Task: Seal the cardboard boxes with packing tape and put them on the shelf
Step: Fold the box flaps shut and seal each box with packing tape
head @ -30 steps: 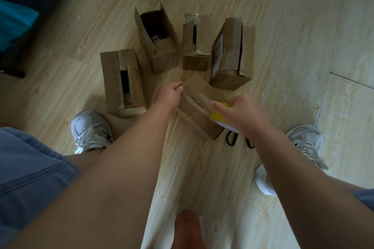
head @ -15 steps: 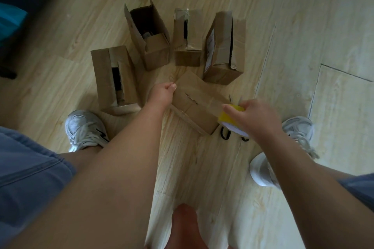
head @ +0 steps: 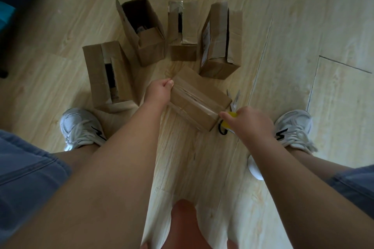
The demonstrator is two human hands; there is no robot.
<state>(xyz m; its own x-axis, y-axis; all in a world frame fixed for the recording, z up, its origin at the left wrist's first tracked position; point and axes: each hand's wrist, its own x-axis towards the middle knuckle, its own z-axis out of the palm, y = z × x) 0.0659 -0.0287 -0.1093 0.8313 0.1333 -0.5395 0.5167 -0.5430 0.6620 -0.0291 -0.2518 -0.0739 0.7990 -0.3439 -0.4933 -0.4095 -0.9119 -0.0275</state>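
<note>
Tape pass looks done: right hand [head: 250, 122], clenched round the yellow roll of packing tape [head: 231, 115], has run from over the closed brown cardboard box [head: 199, 99] to just past its right end, and a clear strip now lies along the top seam. left hand [head: 159, 92] grips the box's left end, fingers curled. The box sits on the wooden floor [head: 182, 157]. black-handled scissors [head: 233, 100] lie just beyond its right end, so a cut is probably next. four more cardboard boxes [head: 145, 32] behind it gape unsealed.

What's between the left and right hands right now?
The low brown cardboard box, clear tape along its top: left hand grips its far end, right hand holds a yellow tape roll at its near corner. Seen in head view.
</note>
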